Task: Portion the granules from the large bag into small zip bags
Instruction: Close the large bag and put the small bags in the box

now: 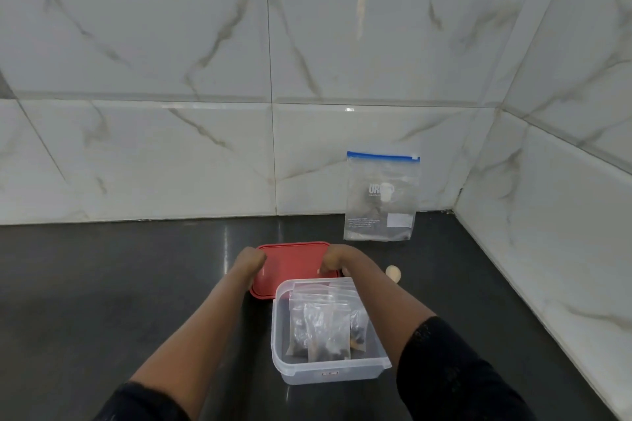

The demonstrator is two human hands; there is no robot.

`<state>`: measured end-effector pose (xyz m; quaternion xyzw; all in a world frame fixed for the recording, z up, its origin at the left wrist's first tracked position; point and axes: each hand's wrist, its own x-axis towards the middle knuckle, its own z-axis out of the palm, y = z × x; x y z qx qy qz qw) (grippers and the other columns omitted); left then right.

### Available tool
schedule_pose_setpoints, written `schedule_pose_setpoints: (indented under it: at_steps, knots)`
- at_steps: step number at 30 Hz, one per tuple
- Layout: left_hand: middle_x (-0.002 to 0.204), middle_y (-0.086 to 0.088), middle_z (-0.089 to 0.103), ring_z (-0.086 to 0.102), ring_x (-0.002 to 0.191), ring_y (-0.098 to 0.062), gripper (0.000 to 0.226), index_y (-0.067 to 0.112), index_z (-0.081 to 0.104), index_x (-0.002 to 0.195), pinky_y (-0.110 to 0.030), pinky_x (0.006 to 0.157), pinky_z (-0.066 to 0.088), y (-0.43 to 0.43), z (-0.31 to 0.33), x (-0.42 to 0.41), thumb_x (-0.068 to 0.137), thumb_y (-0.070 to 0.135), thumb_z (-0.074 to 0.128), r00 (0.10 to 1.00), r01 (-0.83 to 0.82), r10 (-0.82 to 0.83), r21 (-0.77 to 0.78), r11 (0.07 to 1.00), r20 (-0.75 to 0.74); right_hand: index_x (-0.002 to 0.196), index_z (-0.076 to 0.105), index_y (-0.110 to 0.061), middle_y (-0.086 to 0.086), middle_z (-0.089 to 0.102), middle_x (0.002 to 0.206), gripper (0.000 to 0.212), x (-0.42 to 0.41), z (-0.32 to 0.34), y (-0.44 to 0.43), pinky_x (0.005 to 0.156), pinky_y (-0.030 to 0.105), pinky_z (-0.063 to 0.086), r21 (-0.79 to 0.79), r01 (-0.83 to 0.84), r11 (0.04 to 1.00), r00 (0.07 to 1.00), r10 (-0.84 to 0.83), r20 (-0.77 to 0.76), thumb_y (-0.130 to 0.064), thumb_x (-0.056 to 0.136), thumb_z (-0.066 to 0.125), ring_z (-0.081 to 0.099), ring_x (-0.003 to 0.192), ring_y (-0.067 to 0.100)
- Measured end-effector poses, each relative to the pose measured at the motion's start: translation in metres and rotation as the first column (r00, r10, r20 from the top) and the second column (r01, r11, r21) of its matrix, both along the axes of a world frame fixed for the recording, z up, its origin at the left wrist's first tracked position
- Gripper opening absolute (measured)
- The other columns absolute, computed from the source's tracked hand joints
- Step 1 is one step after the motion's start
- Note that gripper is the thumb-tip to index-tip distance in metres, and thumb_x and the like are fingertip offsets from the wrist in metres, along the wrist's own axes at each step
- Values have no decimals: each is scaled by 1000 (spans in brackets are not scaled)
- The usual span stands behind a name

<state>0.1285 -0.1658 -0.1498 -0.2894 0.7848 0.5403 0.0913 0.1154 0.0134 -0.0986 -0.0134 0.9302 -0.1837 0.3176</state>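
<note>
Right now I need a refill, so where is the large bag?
In the head view, the large bag stands against the tiled wall, right of centre, beyond the red lid.

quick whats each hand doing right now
left hand: fingers curled, gripping the red lid at its left edge
right hand: fingers curled, gripping the same lid's right side

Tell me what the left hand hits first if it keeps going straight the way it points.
The red lid that the left hand grips; beyond it, probably the tiled wall, left of the large bag.
</note>
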Motion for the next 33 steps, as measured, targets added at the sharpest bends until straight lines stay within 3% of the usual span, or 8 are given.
schedule_pose_setpoints:
  at_steps: [5,10,12,16,19,24,27,33]
  knots:
    - [69,-13,50,47,61,-23,17,4,58,71,-35,66,41,-20,-41,-40,80,9,45,976,-201,218,360,911,-7,138,40,4,19,43,142,56,-7,3,1,106,36,40,-243,380,893,914,-402,-50,-36,99,44,45,130,33]
    - [48,-3,43,40,43,-14,28,6,53,81,-30,70,48,7,43,7,100,16,35,907,-283,411,586,759,-94,124,51,-9,15,59,115,46,-14,14,28,69,45,54,-715,692,102,502,-779,376,-44,95,44,60,100,34]
    - [44,-2,54,51,42,-14,24,7,52,76,-33,53,52,10,58,17,98,6,42,913,-255,399,642,723,-87,102,55,-6,14,59,88,12,1,33,43,55,40,50,-760,650,-17,507,-736,449,-14,93,54,59,78,27]
    - [82,-16,53,54,70,-21,9,-9,52,87,-29,62,55,10,76,41,87,-16,47,984,-111,170,561,820,-54,92,63,5,14,61,85,32,28,39,64,68,38,54,-800,579,157,557,-792,247,27,70,55,59,75,25]
    - [99,-21,54,56,80,-27,20,-11,53,98,-37,86,48,15,81,63,82,-22,48,998,59,-54,461,885,-24,81,66,1,12,62,83,22,45,29,72,70,36,54,-761,541,358,580,-814,29,18,67,60,61,81,26]
    - [94,-22,61,58,92,-31,12,-10,55,93,-40,86,48,30,74,84,85,-3,59,993,65,-56,79,995,-101,88,71,0,14,69,92,18,76,16,63,74,27,45,-459,410,788,676,-601,-427,-11,85,56,64,90,28]
    - [112,-22,62,58,109,-35,33,-8,57,108,-35,90,45,38,76,94,93,21,51,984,121,-161,-358,926,-82,85,73,0,13,70,87,22,90,10,61,74,30,48,-440,360,823,652,-559,-512,-11,87,53,64,85,27]
    - [114,-23,61,58,107,-35,29,-6,59,103,-33,85,45,55,57,109,96,16,43,973,175,-227,-503,846,-44,82,70,-1,11,69,87,30,107,-7,66,68,26,43,-317,317,894,590,-448,-672,-11,95,45,60,79,20]
